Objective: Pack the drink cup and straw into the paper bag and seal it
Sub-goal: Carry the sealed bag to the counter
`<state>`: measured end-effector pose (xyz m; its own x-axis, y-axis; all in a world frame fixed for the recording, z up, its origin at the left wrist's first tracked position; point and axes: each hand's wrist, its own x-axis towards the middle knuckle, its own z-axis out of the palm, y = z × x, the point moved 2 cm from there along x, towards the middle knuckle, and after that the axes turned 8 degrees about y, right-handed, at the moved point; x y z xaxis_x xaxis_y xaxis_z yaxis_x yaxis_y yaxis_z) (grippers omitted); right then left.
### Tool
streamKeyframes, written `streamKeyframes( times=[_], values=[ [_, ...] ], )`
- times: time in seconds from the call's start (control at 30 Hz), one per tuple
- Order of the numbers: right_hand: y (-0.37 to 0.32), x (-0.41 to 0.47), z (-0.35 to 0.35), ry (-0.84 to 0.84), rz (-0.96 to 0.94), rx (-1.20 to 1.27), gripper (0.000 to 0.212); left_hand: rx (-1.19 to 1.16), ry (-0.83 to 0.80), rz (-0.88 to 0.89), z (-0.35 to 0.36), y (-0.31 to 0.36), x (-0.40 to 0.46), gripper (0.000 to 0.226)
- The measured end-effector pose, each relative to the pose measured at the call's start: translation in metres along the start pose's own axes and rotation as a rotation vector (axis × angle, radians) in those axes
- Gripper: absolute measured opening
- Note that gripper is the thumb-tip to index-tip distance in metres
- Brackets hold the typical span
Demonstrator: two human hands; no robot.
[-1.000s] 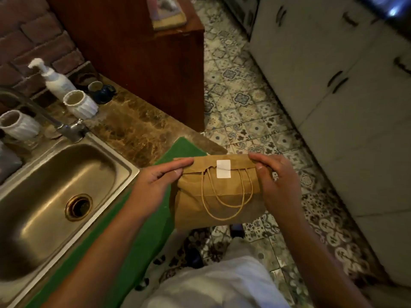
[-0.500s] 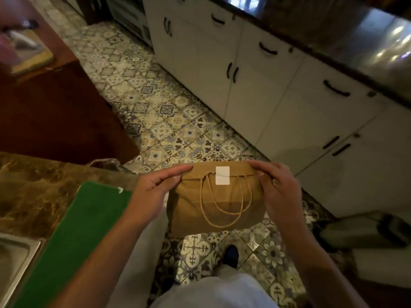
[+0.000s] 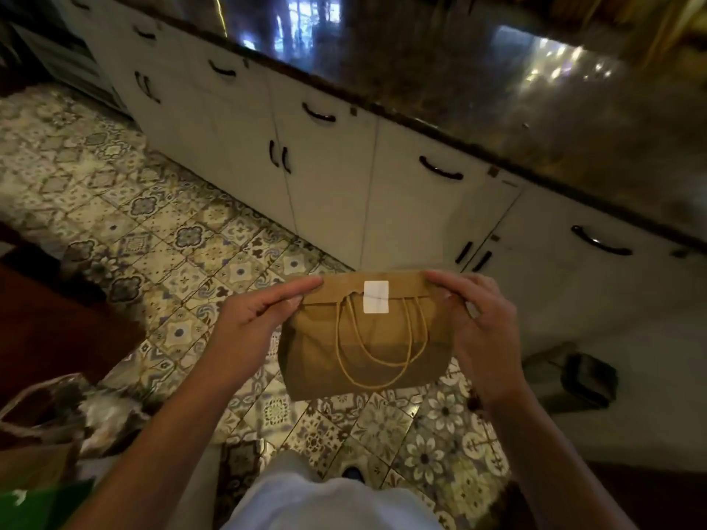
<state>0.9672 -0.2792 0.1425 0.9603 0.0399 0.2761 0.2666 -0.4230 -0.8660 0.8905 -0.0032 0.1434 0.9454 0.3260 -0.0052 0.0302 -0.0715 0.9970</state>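
Observation:
A brown paper bag (image 3: 317,353) hangs in the air over the tiled floor, held between both hands. Its top is folded over and a white sticker (image 3: 375,296) holds the fold down. Two cord handles (image 3: 378,357) dangle down its front. My left hand (image 3: 252,323) pinches the folded top at the left corner. My right hand (image 3: 482,327) pinches the right corner. The drink cup and straw are not visible; the bag hides whatever is inside.
White cabinets (image 3: 333,177) with dark handles run under a glossy dark countertop (image 3: 497,70) ahead. Patterned floor tiles (image 3: 172,242) lie below. A dark box (image 3: 589,380) sits on the floor at right. A plastic bag (image 3: 57,411) and a green mat corner (image 3: 46,506) show at lower left.
The view has swung right, away from the sink and green mat toward the white cabinets. Both hands keep the same grip on the sealed bag, carrying it along.

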Motion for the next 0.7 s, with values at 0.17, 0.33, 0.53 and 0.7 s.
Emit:
streamKeyframes(
  times=[0.17, 0.33, 0.53, 0.7],
  values=[
    [0.021, 0.063, -0.02, 0.075, -0.005, -0.066, 0.027, 0.016, -0.084, 0.052, 0.044, 0.012, 0.077, 0.051],
    [0.044, 0.131, -0.033, 0.2, -0.027, -0.09, 0.028, 0.056, -0.192, 0.129, 0.083, 0.023, 0.171, 0.043],
    [0.06, 0.219, -0.044, 0.342, 0.024, -0.124, 0.032, 0.069, -0.343, 0.193, 0.139, 0.044, 0.293, 0.044],
    [0.068, 0.291, -0.069, 0.438, 0.022, -0.123, 0.038, 0.054, -0.45, 0.298, 0.194, 0.071, 0.384, 0.043]
  ],
)
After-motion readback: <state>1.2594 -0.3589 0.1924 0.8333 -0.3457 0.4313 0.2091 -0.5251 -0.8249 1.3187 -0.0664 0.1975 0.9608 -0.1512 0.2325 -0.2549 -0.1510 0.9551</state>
